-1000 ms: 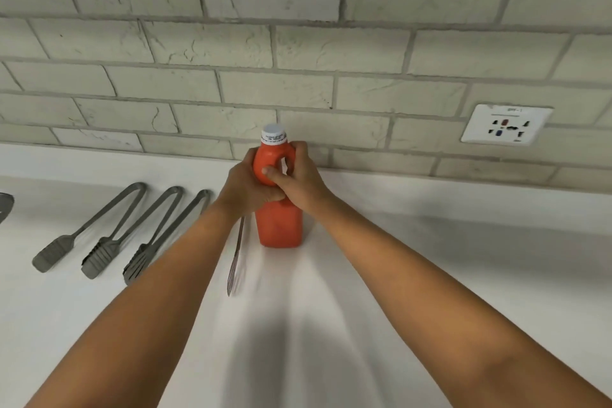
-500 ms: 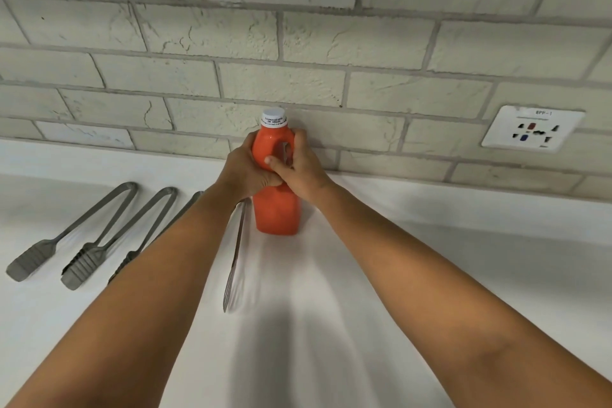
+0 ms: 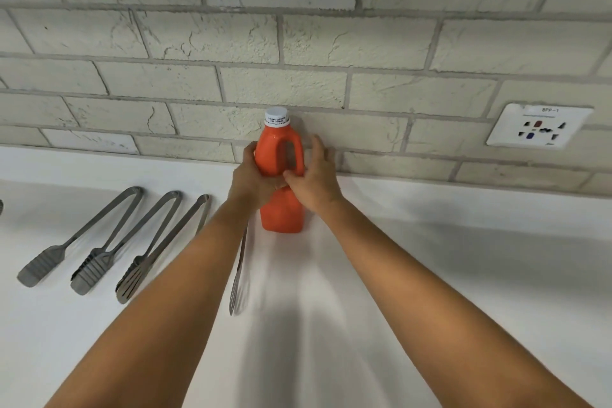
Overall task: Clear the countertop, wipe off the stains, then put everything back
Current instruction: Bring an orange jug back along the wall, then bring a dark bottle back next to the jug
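Note:
An orange bottle (image 3: 281, 213) with a white cap and a moulded handle stands upright on the white countertop (image 3: 463, 262), close to the tiled wall. My left hand (image 3: 253, 180) wraps around the bottle's left side at mid-height, fingers curled across its front. My right hand (image 3: 314, 177) is at the bottle's right side. Its thumb touches the handle while its fingers are spread and lifted off toward the wall. Both forearms reach in from the bottom of the head view.
Three grey metal tongs (image 3: 126, 238) lie side by side left of my left arm. A thin metal utensil (image 3: 239, 275) lies partly under that arm. A wall socket (image 3: 539, 126) sits at the right in the brick-pattern backsplash.
The bottle has gone further back toward the wall and now rests on the counter. My right hand's fingers have come off the bottle and spread; my left hand keeps its grip.

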